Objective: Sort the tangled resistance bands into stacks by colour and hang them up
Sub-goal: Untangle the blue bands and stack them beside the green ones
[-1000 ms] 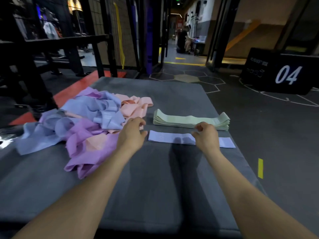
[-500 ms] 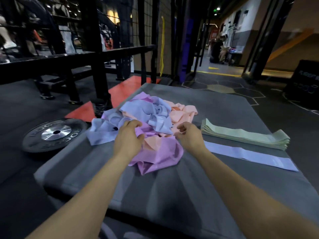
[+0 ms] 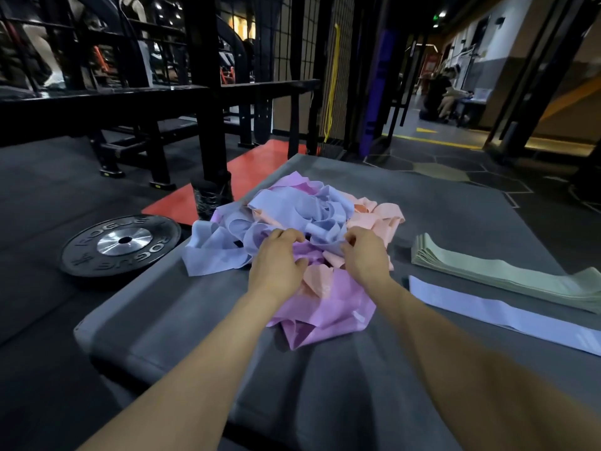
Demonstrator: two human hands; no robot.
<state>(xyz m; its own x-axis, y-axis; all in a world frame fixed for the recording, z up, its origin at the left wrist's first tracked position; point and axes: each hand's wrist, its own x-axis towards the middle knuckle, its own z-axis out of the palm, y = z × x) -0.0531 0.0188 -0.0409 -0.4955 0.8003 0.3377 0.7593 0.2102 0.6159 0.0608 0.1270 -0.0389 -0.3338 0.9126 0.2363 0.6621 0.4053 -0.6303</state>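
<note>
Head view shows two bare arms reaching out over a grey mat (image 3: 201,323). Both hands sit on top of the tangled pile (image 3: 292,239) of bands near the middle of the mat, toward its left edge. The left hand (image 3: 276,265) has its fingers curled down into the blue and purple bands, holding them, maybe to keep the pile from sliding. The right hand (image 3: 366,255) pinches a blue band, likely to pull it free. Pink bands poke out at the far side of the pile. One blue band (image 3: 507,310) lies flat by the right edge, starting a blue stack. Just past it sits a neat green stack (image 3: 507,278). Nothing is hung up yet. A black weight plate (image 3: 122,245) lies on the floor off the left edge.
</note>
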